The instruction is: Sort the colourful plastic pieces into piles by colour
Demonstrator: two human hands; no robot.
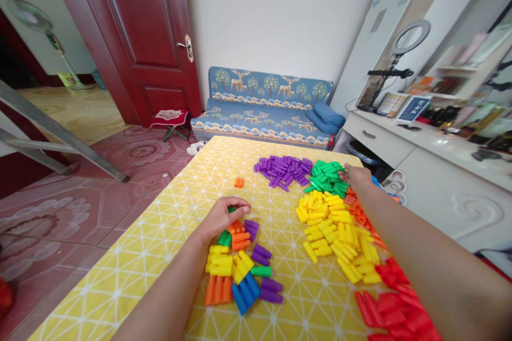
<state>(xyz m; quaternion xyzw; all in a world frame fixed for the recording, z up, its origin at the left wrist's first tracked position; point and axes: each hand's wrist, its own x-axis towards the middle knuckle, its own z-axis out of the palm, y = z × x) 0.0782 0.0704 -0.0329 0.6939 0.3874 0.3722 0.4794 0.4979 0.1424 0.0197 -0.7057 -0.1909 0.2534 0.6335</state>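
My left hand (224, 217) is curled, thumb and forefinger tips together, above joined bullet-shaped plastic building blocks. A green block (232, 209) shows inside the curl; whether the hand grips it is hidden. Below lie joined orange blocks (240, 241), yellow blocks (221, 265), blue blocks (246, 294) and purple blocks (272, 290). My right hand (356, 175) reaches to the right edge of a pile of green building blocks (326, 176), its fingers closed at a green piece and partly hidden.
Loose blocks lie in piles: purple (285, 170), yellow (340, 234), orange (360, 217) and red (400, 309). A small orange piece (239, 182) sits apart on the yellow patterned tablecloth (160, 256). Beyond are a blue sofa (260, 112), a red stool (170, 117) and a white cabinet (448, 181).
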